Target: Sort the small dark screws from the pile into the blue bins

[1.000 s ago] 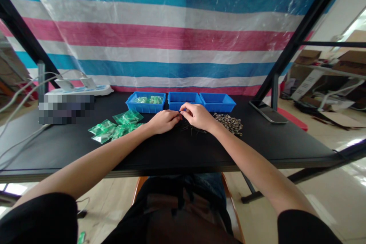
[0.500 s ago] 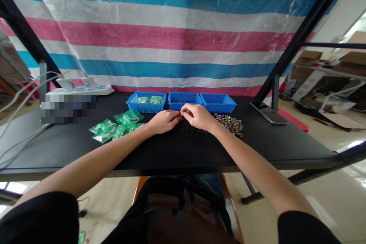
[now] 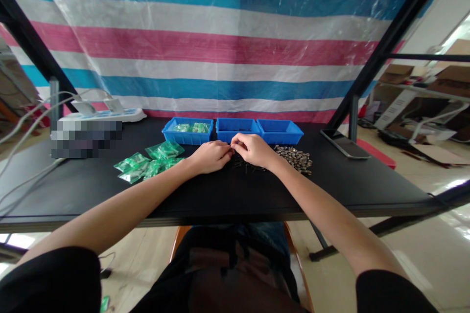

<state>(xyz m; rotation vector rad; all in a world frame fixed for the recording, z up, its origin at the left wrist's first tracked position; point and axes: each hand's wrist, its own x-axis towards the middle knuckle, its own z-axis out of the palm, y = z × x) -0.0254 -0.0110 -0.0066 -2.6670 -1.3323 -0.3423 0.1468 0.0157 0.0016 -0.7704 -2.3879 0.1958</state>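
Observation:
My left hand [image 3: 210, 155] and my right hand [image 3: 252, 149] meet fingertip to fingertip over the middle of the black table [image 3: 220, 190]. Both are pinched together on something small that I cannot make out. Under and beside the right hand lie several small dark screws [image 3: 247, 165]. A heap of silvery metal parts [image 3: 295, 158] sits just right of the right hand. Several green packets [image 3: 149, 162] lie left of the left hand. Three blue trays stand behind the hands: the left tray [image 3: 187, 131] holds green packets, with the middle tray [image 3: 235, 128] and the right tray [image 3: 281, 131] beside it.
A white power strip [image 3: 105, 115] with plugs and cables sits at the back left. A phone [image 3: 344, 144] lies at the back right. Black frame posts [image 3: 385, 44] flank the table, and a striped tarp [image 3: 220, 44] hangs behind. Cardboard boxes stand on shelving to the right.
Both hands stay pinched together at the same spot; the fingers have only shifted slightly.

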